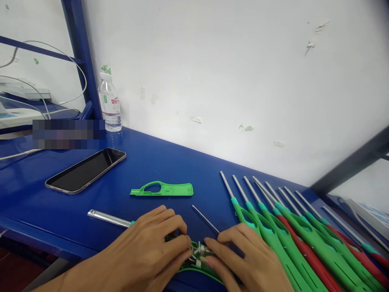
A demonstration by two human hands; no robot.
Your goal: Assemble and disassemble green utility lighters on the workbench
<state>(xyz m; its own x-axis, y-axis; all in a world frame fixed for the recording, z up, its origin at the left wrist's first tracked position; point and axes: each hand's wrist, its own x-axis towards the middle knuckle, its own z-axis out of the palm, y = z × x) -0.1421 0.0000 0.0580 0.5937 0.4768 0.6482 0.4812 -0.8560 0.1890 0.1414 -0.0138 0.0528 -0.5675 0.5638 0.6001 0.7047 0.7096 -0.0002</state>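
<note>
A long-nosed gas lighter lies opened on the blue table in front of me, its metal tube [111,218] pointing left and its green half-casing [194,268] showing small inner parts. My left hand [158,243] is closed over the casing, thumb and fingertips pressed on the metal and wire pieces inside. Opposite it, my right hand [246,255] pinches the lighter's right part beside a small silvery piece [205,249]. The fingers hide much of the casing. Just beyond the hands lies the loose green half-shell [179,190]. A thin metal rod [204,217] reaches under or behind my right hand.
Several green and red lighters [279,239] lie in a row on the right, tubes toward the wall. A phone [86,170] lies on the table [146,150] at left. Behind it stands a water bottle [110,103] by the blue frame post [82,52], with white cables nearby.
</note>
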